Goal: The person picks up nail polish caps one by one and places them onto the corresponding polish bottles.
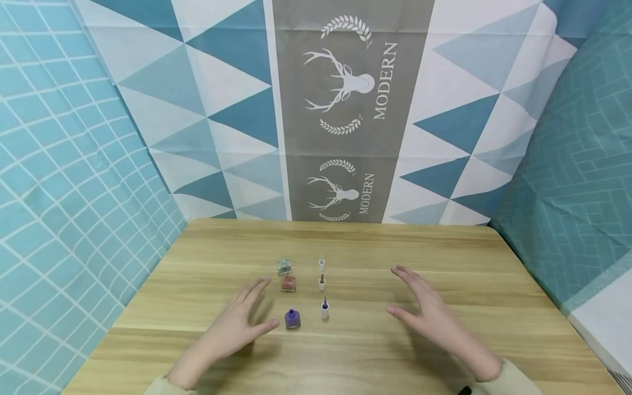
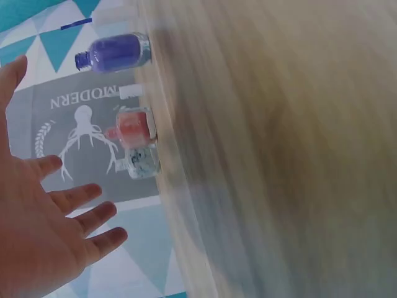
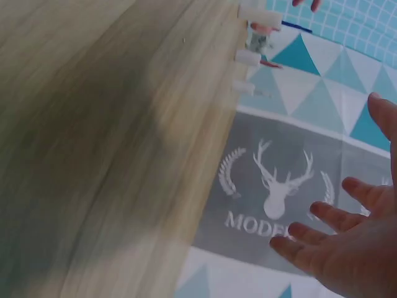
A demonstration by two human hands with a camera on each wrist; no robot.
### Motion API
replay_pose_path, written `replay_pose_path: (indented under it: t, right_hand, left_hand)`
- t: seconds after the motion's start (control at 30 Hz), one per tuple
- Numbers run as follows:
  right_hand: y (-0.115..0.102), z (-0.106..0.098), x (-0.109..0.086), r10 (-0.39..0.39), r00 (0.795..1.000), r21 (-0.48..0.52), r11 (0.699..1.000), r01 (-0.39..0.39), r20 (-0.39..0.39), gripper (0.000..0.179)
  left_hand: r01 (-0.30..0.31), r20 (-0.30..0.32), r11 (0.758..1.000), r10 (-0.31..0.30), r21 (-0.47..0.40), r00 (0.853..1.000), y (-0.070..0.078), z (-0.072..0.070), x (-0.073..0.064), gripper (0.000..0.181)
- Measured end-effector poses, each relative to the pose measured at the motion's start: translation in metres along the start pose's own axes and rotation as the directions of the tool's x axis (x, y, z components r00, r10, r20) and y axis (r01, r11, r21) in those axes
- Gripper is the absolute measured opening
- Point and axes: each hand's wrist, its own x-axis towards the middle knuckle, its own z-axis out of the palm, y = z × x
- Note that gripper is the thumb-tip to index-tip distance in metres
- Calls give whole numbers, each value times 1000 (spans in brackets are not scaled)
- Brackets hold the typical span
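Observation:
Three uncapped nail polish bottles stand in a column on the table: a clear one with flecks [image 1: 283, 267], a pink one [image 1: 288, 283] and a purple one [image 1: 292, 319]. To their right, three white caps stand with brushes pointing up: a pale-brush cap [image 1: 322, 264], a pink-brush cap [image 1: 322, 283] and a purple-brush cap [image 1: 325, 310]. My left hand [image 1: 241, 321] hovers left of the bottles, fingers spread, thumb near the purple one but apart from it. Off to the right of the caps is my right hand [image 1: 430, 312], fingers extended, holding nothing.
The wooden table [image 1: 355, 362] has rounded far corners. Behind it hangs a patterned cloth [image 1: 340, 131] with deer prints. A blue grid-patterned cloth [image 1: 59, 164] borders the left side, and a teal cloth [image 1: 573, 181] the right.

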Motion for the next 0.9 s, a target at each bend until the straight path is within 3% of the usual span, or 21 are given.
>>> replay_pose_path:
  t: [0.23, 0.37, 0.57, 0.77, 0.9]
  right_hand:
    - [-5, 20, 17, -74, 997, 134, 988, 70, 23, 77]
    - [-7, 32, 27, -91, 994, 279, 958, 71, 59, 76]
    - [-11, 48, 40, -80, 987, 463, 886, 6, 140, 76]
    - [-17, 61, 51, -92, 967, 546, 836, -54, 236, 71]
    - [-23, 69, 55, -91, 948, 568, 816, -104, 305, 68]
  left_hand:
    - [102, 82, 981, -90, -163, 993, 6, 3, 2, 92]
    - [139, 108, 958, -115, -251, 988, 8, 7, 3, 91]
    - [130, 159, 912, -73, -388, 985, 9, 10, 9, 84]
    - [191, 258, 844, -65, -501, 964, 9, 12, 16, 80]
    - [222, 286, 820, -75, -528, 955, 7, 17, 19, 80]
